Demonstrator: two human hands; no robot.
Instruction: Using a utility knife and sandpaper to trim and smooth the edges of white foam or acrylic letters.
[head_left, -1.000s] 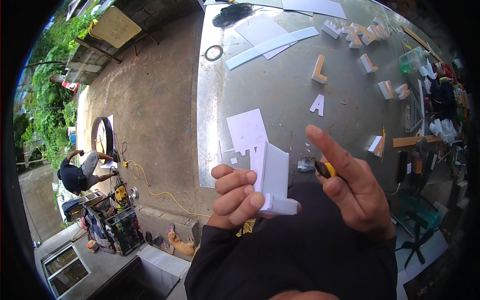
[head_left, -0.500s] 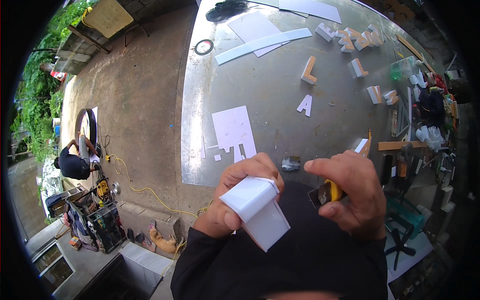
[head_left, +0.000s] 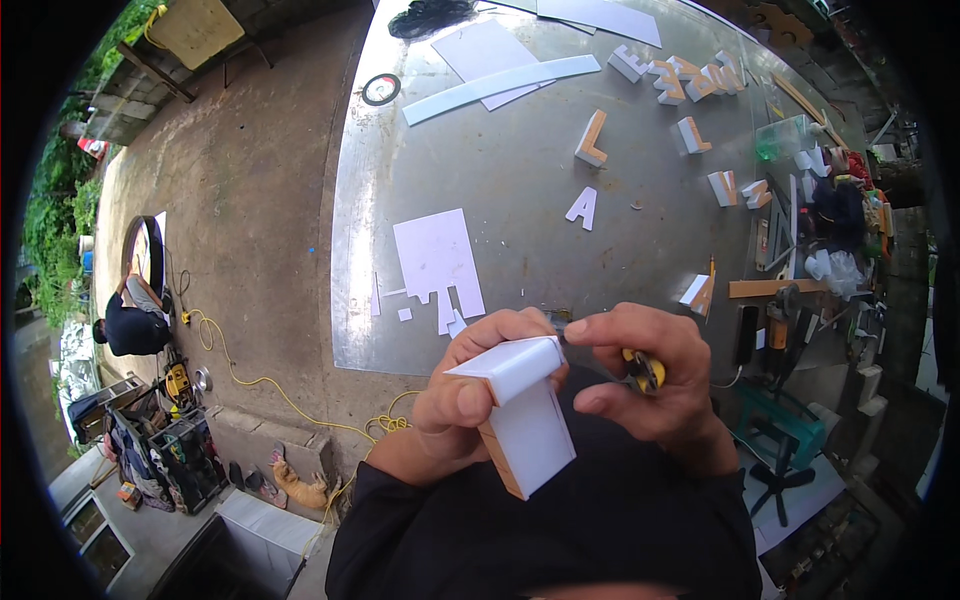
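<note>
My left hand (head_left: pixel 462 400) grips a white foam piece (head_left: pixel 522 420) with an orange-brown edge, bent into an L shape, held close above my dark sleeve. My right hand (head_left: pixel 650 380) holds a yellow and black utility knife (head_left: pixel 642 368), its tip pointing toward the top of the white piece. Both hands sit over the near edge of a large grey metal table (head_left: pixel 500 180).
On the table lie a cut white sheet (head_left: pixel 436 255), a white letter (head_left: pixel 582 208), an upright orange-faced letter (head_left: pixel 592 138), several more letters (head_left: pixel 690 80) at the back, and long white strips (head_left: pixel 500 78). Tools crowd the right edge (head_left: pixel 790 300). A person (head_left: pixel 130 325) crouches on the concrete at left.
The white piece has been turned in my left hand and now hangs lower, its folded top facing me. My right hand has closed in with the knife toward its top edge.
</note>
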